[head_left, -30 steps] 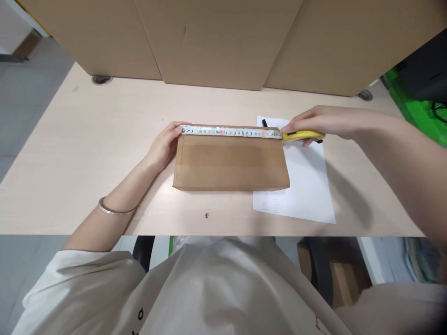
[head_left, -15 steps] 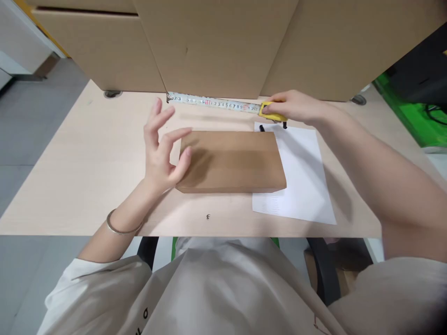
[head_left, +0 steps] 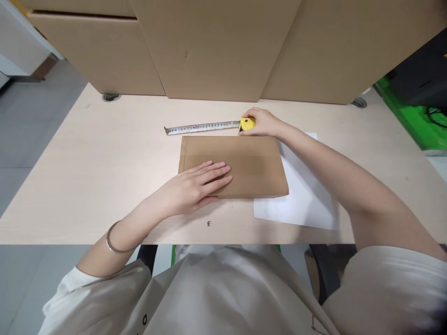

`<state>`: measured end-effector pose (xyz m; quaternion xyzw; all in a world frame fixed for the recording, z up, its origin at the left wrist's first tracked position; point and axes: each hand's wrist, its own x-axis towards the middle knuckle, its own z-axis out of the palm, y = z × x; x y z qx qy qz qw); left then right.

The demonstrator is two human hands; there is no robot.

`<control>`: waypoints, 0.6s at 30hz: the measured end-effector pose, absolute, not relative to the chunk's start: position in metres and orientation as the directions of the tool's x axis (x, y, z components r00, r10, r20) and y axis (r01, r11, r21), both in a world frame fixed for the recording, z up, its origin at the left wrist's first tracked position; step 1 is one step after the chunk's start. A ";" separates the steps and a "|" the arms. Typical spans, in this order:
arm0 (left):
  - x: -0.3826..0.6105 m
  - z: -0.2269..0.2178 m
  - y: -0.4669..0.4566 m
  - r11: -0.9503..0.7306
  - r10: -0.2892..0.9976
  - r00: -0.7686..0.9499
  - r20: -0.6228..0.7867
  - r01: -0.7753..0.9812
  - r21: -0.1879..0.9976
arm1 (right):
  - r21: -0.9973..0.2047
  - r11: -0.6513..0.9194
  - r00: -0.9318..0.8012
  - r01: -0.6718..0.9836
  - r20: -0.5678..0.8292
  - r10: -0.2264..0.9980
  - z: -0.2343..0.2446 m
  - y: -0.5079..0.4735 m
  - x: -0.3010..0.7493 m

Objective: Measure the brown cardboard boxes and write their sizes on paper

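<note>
A flat brown cardboard parcel (head_left: 251, 160) lies on the pale wooden desk (head_left: 104, 163). My left hand (head_left: 195, 186) rests flat on the parcel's near left part, fingers stretched out. My right hand (head_left: 263, 123) grips the yellow tape measure case (head_left: 247, 123) just behind the parcel's far edge. The white tape blade (head_left: 200, 127) runs out to the left and lies on the desk along that far edge.
A white sheet of paper (head_left: 303, 200) lies under the parcel's right end. Large cardboard panels (head_left: 216, 46) stand along the back of the desk. Cable holes (head_left: 111, 97) sit at the back corners. A green object (head_left: 408, 121) is at the far right.
The tape measure came off the parcel's top, rose toward the back, then came down onto the desk behind the parcel. My left hand let go of the tape's end and settled flat on the parcel.
</note>
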<state>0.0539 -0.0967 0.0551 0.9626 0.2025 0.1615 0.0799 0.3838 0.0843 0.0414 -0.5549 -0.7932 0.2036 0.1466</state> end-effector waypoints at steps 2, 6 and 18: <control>0.053 0.056 -0.098 -0.904 0.416 0.861 0.291 0.359 0.230 | -0.459 0.332 -0.366 0.824 0.014 0.930 0.041 0.084 0.386; 0.053 0.063 -0.101 -0.905 0.415 0.862 0.292 0.360 0.226 | -0.588 0.286 -0.296 0.757 0.081 0.952 0.052 0.076 0.407; 0.033 0.076 -0.092 -0.907 0.414 0.855 0.312 0.358 0.223 | -0.007 0.080 -0.074 0.997 -0.464 0.883 0.082 -0.013 0.418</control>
